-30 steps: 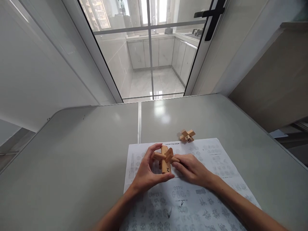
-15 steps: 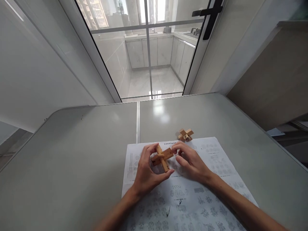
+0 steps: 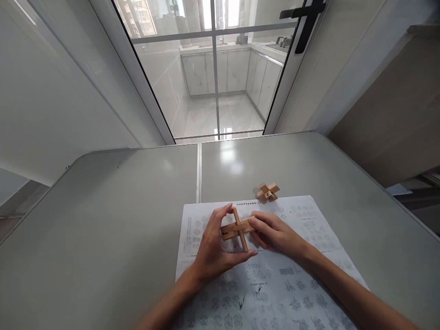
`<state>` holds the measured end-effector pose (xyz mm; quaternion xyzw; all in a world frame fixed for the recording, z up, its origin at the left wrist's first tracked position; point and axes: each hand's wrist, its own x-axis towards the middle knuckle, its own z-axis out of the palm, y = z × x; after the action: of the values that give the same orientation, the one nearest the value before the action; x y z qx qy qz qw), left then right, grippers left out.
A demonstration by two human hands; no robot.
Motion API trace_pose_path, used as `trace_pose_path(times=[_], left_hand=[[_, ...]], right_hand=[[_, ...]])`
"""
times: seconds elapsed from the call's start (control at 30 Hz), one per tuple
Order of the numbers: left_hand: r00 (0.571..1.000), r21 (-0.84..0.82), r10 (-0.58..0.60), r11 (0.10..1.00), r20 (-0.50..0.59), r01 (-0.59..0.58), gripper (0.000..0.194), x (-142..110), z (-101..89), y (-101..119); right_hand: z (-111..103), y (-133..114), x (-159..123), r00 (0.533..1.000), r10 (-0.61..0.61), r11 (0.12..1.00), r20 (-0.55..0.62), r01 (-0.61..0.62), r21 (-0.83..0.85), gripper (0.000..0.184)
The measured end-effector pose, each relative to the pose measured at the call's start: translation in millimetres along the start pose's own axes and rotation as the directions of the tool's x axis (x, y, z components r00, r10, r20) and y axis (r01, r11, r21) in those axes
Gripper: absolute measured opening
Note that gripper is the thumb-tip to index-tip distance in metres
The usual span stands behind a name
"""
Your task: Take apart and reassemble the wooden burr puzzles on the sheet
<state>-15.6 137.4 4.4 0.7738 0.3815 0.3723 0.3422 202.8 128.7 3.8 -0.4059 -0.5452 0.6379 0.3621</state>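
A cross-shaped wooden interlocking puzzle (image 3: 229, 231) is held between my two hands above the printed sheet. My left hand (image 3: 215, 240) grips the crossing bar by its two ends, with fingers at the top and thumb near the bottom. My right hand (image 3: 275, 233) pinches the right end of the long flat piece between thumb and fingers. A dark mark shows on the left end of that piece. The right fingers underneath are partly hidden.
A second wooden puzzle (image 3: 268, 192) with dark markings stands at the sheet's top edge. The printed paper sheet (image 3: 275, 293) lies on the grey table (image 3: 144, 201). Past the table is a glass door (image 3: 237, 78) with a black handle (image 3: 304, 20).
The wooden puzzle has turned, so its flat piece now shows face up with the crossing bar thinner in view. My right hand has closed on its right end.
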Motion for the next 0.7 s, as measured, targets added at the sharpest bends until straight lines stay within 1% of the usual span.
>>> trace_pose_path(times=[0.1,0.23,0.5,0.7], left_hand=[[1.000,-0.012,0.021,1.000,-0.019,-0.022,0.102,1.2,-1.2,0.0],[0.999,-0.010,0.039,0.999,-0.033,-0.039,0.099,2.0,-2.2,0.3],[1.000,0.000,0.027,1.000,-0.011,-0.027,0.106,1.5,-0.8,2.1],[0.999,-0.025,0.028,0.999,-0.029,-0.029,0.107,2.1,-0.6,-0.1]], right_hand=[[-1.0,-0.2,0.0,0.999,0.048,0.996,0.024,-0.050,0.080,0.048],[0.3,0.0,0.8,0.997,0.070,0.990,0.015,-0.071,0.121,0.049],[7.7,0.6,0.5,0.995,0.097,0.989,0.023,-0.099,0.114,0.049],[8.2,3.5,-0.5,0.995,0.094,0.986,0.025,-0.096,0.134,0.050]])
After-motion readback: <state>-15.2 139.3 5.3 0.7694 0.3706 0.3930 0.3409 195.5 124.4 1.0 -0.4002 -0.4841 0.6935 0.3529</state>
